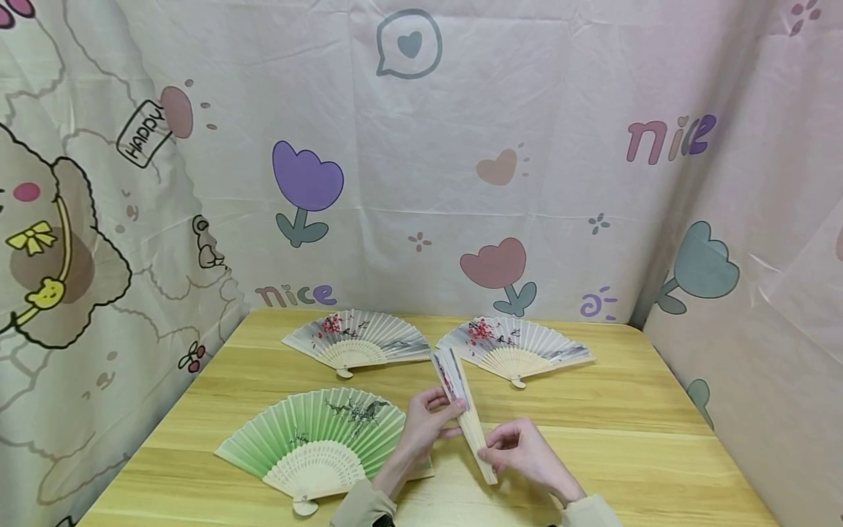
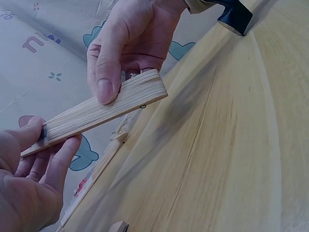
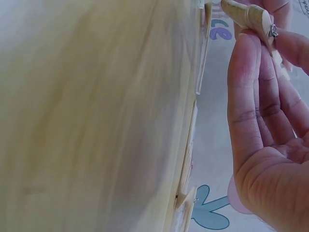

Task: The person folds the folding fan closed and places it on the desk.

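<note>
A folded hand fan (image 1: 471, 428) with pale wooden ribs is held up at a slant above the table. My left hand (image 1: 424, 423) grips it around the middle, thumb on the near face. Near its lower, pivot end my right hand (image 1: 527, 455) pinches it between thumb and fingers. The left wrist view shows the closed ribs of the fan (image 2: 108, 107) stacked together, with both hands on it. In the right wrist view, a small metal pivot (image 3: 273, 31) shows at the fan's end. A spread green fan (image 1: 378, 439) lies beside and partly behind my left hand.
Two spread grey-and-white fans with red blossoms lie at the back of the wooden table (image 1: 626, 410), one left (image 1: 358, 344) and one right (image 1: 520, 351). A printed cloth (image 1: 408, 183) hangs behind the table and along both sides.
</note>
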`<state>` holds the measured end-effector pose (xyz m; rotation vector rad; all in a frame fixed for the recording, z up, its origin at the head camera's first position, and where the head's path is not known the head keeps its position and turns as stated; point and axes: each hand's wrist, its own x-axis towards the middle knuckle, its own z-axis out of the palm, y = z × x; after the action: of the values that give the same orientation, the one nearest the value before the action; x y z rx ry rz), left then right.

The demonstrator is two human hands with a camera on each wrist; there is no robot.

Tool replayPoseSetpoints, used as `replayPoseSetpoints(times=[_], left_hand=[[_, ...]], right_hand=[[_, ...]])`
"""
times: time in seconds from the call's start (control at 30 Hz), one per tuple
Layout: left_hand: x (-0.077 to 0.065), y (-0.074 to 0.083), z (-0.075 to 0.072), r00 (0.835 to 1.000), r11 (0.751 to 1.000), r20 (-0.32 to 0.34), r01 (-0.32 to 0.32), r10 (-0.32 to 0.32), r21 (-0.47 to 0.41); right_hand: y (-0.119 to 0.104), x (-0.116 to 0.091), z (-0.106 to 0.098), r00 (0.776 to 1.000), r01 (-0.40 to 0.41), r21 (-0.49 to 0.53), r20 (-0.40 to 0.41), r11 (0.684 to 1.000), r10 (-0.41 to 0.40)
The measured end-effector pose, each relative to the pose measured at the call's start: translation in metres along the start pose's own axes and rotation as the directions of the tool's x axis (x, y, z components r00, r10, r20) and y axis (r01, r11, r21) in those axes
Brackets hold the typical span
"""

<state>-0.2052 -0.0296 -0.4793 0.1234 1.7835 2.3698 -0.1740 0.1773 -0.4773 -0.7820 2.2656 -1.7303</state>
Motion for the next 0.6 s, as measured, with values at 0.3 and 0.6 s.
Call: replayPoseSetpoints(times=[0.3,0.6], left_hand=[[0.0003,-0.0011,-0.0009,1.0,1.0,0.019,0.003,-0.003,0.015],[0.0002,-0.0007,-0.0016,1.0,1.0,0.024,0.004,-0.004,0.022]], right_hand=[[0.0026,0.0006,-0.0007,1.0,0.0,-0.038,-0.001,0.999,0.0],[0.0014,0.0001,-0.0005,0.999,0.04,-0.061,-0.003,0.997,-0.04]])
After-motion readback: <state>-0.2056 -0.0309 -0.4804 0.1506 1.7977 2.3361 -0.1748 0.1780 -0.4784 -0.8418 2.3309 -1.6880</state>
